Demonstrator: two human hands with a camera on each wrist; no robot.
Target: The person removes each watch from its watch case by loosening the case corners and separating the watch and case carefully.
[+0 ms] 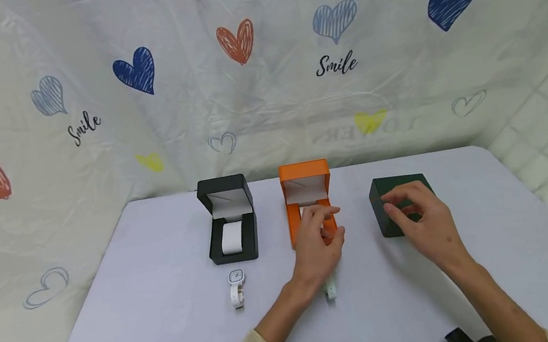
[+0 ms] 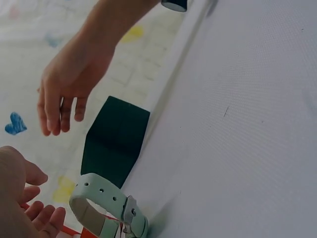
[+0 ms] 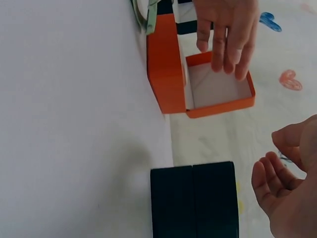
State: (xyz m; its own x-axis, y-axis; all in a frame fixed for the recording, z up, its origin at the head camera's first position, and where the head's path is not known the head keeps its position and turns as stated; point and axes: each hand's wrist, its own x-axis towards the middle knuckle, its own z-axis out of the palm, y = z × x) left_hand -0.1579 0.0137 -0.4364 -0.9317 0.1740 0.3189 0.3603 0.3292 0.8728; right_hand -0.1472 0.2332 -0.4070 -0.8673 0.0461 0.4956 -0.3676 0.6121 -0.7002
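We hold our left hand [image 1: 314,239], loosely bent and empty, above the open orange box [image 1: 303,170]. Our right hand [image 1: 422,220], likewise empty, hangs above the closed green box [image 3: 194,203].

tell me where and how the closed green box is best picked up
The green box is probably best gripped across its left and right sides, coming down from above: it is blocky, with flat walls. It stands apart from the orange box, so there should be room between. Gripping below the seam would likely keep it from opening. The right hand is nearest.
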